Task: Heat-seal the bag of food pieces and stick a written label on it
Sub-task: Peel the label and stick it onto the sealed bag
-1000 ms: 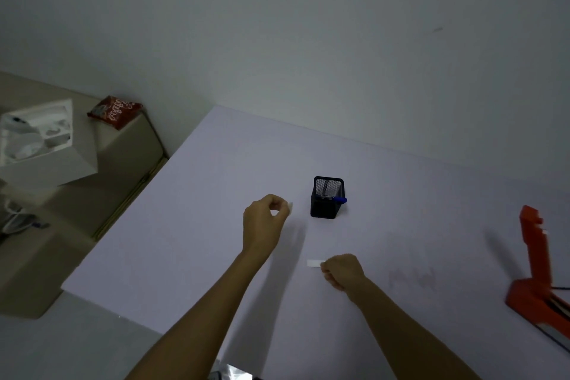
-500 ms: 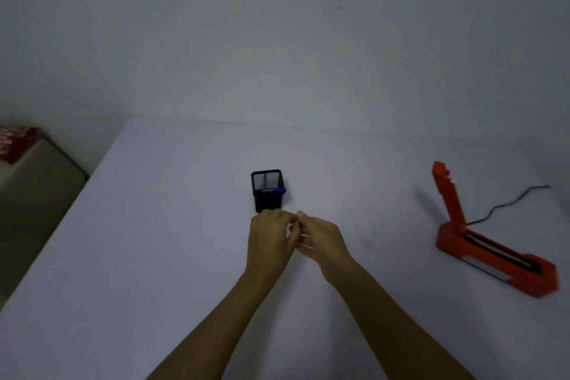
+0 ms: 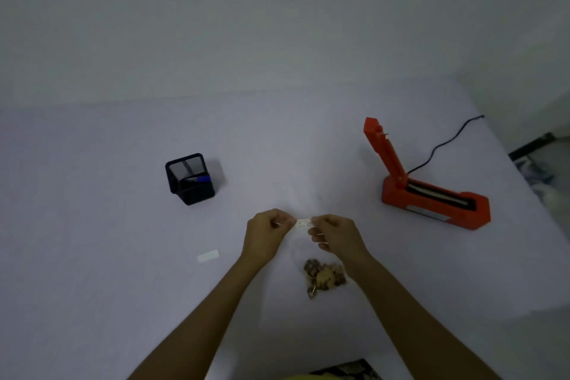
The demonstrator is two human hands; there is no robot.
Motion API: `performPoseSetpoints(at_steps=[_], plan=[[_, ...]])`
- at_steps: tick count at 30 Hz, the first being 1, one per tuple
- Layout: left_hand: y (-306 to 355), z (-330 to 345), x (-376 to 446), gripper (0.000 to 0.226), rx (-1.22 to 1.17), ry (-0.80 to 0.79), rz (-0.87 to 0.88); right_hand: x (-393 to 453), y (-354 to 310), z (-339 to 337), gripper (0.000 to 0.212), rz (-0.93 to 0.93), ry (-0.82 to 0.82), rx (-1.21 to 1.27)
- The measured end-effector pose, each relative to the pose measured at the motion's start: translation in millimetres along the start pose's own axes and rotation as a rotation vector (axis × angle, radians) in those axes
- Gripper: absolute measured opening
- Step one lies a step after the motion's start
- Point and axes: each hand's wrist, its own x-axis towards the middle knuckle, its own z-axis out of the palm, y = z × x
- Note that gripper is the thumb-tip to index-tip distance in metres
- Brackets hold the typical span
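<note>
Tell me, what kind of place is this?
Probably a plain room set up as a small packing station: a bare white table against a blank wall, with an orange heat sealer, a black pen holder and a bag of food pieces.

Both hands have drawn apart, stretching the label point(image 3: 303, 223) between them.

we see a plain pale wall point(image 3: 277, 15) filling the upper half, dimly and evenly lit, meeting a wide table point(image 3: 92, 256) covered in a smooth pale lavender surface. past the table's right edge a strip of darker floor point(image 3: 536, 148) shows, too blurred to make out.
</note>
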Motion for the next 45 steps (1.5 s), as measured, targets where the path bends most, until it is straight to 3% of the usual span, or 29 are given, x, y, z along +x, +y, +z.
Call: performPoseSetpoints(at_steps=[10,18,26,45], plan=[[-18,24,24,0.011,0.036,-0.041,-0.180,57,17,-4,0.014,0.029,-0.094,-0.154],[-27,36,35,0.008,0.130,-0.042,-0.246,78,31,4,0.015,-0.027,-0.070,-0.357],[-30,46,39,0.008,0.258,-0.034,-0.242,83,39,13,0.020,-0.149,0.009,-0.518],[-28,52,39,0.010,0.281,0.023,-0.226,82,43,13,0.012,-0.198,0.028,-0.550]])
